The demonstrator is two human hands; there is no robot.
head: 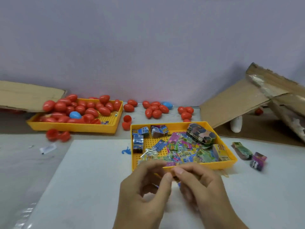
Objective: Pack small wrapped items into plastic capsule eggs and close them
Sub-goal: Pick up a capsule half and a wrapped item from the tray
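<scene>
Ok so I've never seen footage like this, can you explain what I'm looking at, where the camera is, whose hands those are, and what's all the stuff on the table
There is no machine here. A person wears one camera on their head, so you look forward and down at their own two hands.

The left hand and right hand meet in front, fingertips together, pinching a small wrapped item. It is mostly hidden and blurred, so I cannot say more.

Just beyond the hands sits a yellow tray holding colourful little packets and small boxes. Farther back on the left, a second yellow tray is piled with red capsule eggs, plus a blue egg. More eggs lie loose on the table, some in open halves. Torn cardboard leans at the right, and two more packets lie outside the near tray.
</scene>
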